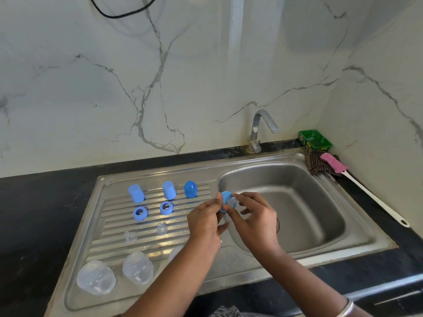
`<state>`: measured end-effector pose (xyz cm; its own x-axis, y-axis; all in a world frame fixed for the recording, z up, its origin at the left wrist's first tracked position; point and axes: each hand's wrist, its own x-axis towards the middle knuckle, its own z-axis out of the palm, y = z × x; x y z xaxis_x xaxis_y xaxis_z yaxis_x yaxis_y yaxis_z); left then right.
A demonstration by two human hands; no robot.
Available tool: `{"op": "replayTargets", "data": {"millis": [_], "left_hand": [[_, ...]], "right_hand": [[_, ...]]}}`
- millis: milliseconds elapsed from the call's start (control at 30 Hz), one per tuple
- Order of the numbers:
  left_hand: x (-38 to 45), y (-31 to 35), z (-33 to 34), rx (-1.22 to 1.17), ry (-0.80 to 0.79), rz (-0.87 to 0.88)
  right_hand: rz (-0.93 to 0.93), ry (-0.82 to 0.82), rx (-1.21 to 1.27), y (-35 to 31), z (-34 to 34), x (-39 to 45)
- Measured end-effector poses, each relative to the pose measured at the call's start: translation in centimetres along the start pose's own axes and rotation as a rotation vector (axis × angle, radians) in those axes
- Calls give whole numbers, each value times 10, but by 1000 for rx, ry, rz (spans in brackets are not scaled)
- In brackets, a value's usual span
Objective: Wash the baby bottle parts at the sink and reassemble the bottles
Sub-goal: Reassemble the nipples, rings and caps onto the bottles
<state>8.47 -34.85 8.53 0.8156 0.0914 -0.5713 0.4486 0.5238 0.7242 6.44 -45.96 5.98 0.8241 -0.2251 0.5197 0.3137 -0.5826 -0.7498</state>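
My left hand (204, 219) holds a blue bottle ring (225, 197) by its edge over the seam between drainboard and basin. My right hand (253, 217) pinches a clear teat (233, 202) that sits in the ring. On the drainboard (109, 227) stand two blue caps (136, 193) (169, 190), a blue dome cap (190, 189), two more blue rings (140, 213) (166, 208) and two clear teats (131, 236) (161, 228). Two clear bottles (96, 277) (137, 267) stand upside down near the front; a third (175, 252) is partly hidden by my left forearm.
The steel sink basin (297, 193) lies to the right, with the tap (259, 131) behind it. A green tub (315, 139), a checked cloth (317, 163) and a pink bottle brush (334, 164) with a long white handle lie at the back right corner.
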Motion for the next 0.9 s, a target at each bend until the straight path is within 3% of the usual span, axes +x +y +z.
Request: {"op": "replayTargets", "data": {"millis": [200, 433, 633, 800, 900], "left_hand": [[-6, -7, -3, -36, 51, 36], [-4, -13, 0, -81, 136, 7], [1, -17, 0, -36, 132, -21], [2, -15, -5, -28, 145, -7], [7, -10, -10, -40, 154, 2]], "right_hand": [[264, -49, 89, -5, -2, 1], [277, -33, 6, -4, 6, -4], [355, -11, 111, -3, 8, -9], [287, -135, 160, 0, 2, -3], [23, -209, 103, 10, -5, -6]]}}
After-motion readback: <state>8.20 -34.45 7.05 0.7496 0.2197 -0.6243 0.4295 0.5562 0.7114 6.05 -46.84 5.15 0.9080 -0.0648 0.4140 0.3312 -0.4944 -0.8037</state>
